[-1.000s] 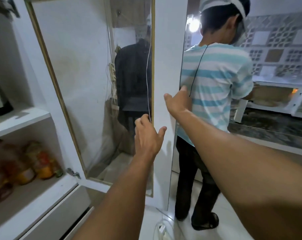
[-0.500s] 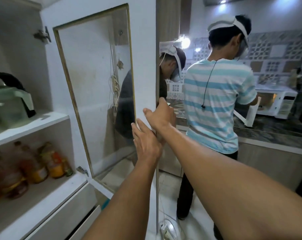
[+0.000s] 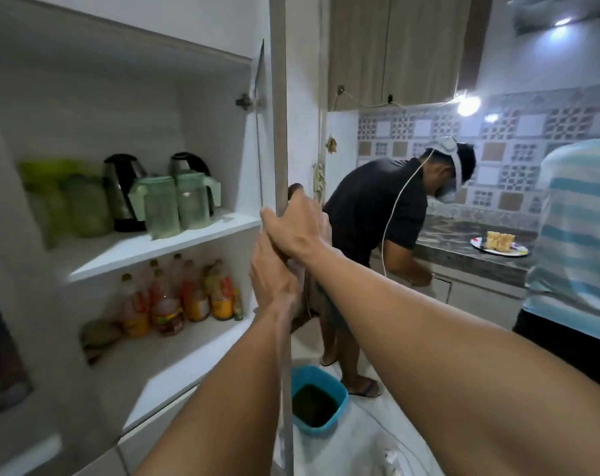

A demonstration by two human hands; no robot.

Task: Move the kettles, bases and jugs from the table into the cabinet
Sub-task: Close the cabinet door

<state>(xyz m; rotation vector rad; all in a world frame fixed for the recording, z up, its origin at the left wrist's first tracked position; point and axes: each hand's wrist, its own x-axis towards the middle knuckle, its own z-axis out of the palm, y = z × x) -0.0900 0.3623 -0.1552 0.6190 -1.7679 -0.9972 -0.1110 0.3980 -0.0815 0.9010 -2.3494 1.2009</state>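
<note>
On the upper shelf point(image 3: 144, 250) of the white cabinet stand two steel-and-black kettles point(image 3: 123, 190) point(image 3: 188, 164). In front of them are two pale green jugs point(image 3: 157, 209) point(image 3: 195, 201). More green jugs point(image 3: 68, 197) blur together at the shelf's left. The cabinet door point(image 3: 278, 132) is seen edge-on, swung out towards me. My right hand point(image 3: 298, 228) is wrapped around its edge, thumb on the near side. My left hand point(image 3: 271, 280) holds the same edge just below, its fingers tucked under the right hand.
Several oil and sauce bottles point(image 3: 181, 297) fill the lower shelf. A blue tub point(image 3: 317, 396) sits on the floor beside the door. A person in black point(image 3: 377, 214) bends at the counter; a person in a striped shirt point(image 3: 580, 235) stands at right. A plate point(image 3: 498, 247) rests on the counter.
The door has swung from showing its glass face to edge-on, and the view has turned left into the cabinet. Both hands have closed together on the door's edge.
</note>
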